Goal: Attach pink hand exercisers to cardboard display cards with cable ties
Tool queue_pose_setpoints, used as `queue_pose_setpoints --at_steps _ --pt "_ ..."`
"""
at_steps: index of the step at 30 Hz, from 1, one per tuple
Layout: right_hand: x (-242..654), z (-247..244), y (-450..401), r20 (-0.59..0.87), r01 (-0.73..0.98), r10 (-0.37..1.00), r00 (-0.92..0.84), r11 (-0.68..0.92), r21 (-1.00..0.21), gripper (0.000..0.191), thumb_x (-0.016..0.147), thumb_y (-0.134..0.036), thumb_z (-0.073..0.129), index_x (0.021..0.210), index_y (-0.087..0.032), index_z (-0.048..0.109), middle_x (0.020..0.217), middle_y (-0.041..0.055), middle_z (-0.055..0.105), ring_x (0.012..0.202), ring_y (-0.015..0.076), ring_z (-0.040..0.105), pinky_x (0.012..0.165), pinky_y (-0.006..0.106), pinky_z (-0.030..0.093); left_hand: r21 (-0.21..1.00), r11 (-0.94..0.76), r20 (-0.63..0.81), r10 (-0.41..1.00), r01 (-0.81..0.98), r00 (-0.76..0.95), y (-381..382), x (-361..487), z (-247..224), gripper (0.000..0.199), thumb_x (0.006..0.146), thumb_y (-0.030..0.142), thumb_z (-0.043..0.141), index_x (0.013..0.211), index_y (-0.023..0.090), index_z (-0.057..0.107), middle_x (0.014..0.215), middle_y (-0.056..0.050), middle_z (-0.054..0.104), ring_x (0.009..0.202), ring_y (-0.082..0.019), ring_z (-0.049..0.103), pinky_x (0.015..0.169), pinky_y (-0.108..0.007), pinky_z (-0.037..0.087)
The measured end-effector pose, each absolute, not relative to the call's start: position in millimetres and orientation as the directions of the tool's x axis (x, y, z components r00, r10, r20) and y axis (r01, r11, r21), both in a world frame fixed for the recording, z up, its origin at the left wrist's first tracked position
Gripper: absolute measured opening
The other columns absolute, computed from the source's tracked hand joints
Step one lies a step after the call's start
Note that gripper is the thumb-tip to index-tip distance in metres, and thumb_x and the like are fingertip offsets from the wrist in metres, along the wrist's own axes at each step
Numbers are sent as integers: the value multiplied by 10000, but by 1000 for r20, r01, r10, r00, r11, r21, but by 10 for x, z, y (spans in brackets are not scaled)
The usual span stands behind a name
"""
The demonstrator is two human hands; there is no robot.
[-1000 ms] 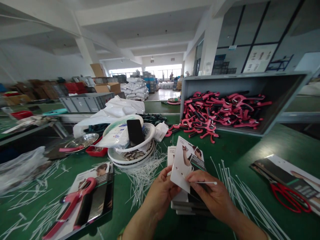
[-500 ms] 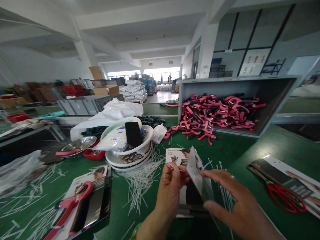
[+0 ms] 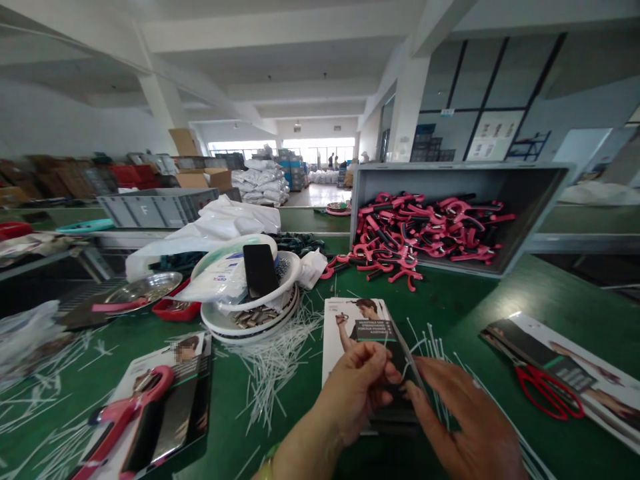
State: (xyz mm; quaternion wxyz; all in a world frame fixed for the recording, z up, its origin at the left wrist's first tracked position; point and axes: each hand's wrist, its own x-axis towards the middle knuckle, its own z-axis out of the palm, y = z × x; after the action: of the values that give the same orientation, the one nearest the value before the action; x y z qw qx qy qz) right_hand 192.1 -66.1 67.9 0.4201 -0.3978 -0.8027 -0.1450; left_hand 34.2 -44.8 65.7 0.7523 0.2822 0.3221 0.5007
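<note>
Head view: printed card [image 3: 345, 340] was pinched by left hand [image 3: 353, 393]; right hand [image 3: 465, 420] fingers were spread just beside it. Many pink grips [image 3: 425, 230] were left in the bin [image 3: 530, 217] beyond the fingers.

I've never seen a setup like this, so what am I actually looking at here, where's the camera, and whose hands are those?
There's no machine here. One camera worn on a person's head looks forward and down, so the two bare hands are the wearer's own. The left hand grips a printed cardboard card, with a thin white plastic strip by the fingers, and the right hand is at the card's other edge. On the green workbench lie loose white plastic strips, red-handled scissors and a card with a pink handle. Farther along, a grey bin holds a heap of pink and black plastic handles.
</note>
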Motion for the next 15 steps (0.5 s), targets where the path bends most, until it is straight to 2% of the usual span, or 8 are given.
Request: queue_pose_setpoints --at_steps 3,7,15 --pt "2011 662 -703 774 764 547 -318 631 -132 245 857 -278 519 1075 -187 584 976 100 680 886 230 654 770 329 544 765 425 -260 891 -485 371 -422 378 700 347 622 392 758 776 138 578 600 25 592 514 -58 561 399 -111 355" --pt "2105 635 -737 808 788 542 -233 592 -170 209 853 -306 528 1007 -189 608 913 95 687 792 225 675 728 314 560 770 482 -308 855 -419 416 -370 457 779 319 580 357 770 729 139 591 579 18 608 493 -72 562 407 -137 347" --pt "2174 604 -716 829 797 517 -214 583 -158 192 857 -316 524 941 -180 630 864 70 692 729 194 679 690 277 561 788 492 -306 835 -370 457 -341 490 791 348 551 375 785 711 131 595 564 18 610 461 -63 535 403 -142 318"
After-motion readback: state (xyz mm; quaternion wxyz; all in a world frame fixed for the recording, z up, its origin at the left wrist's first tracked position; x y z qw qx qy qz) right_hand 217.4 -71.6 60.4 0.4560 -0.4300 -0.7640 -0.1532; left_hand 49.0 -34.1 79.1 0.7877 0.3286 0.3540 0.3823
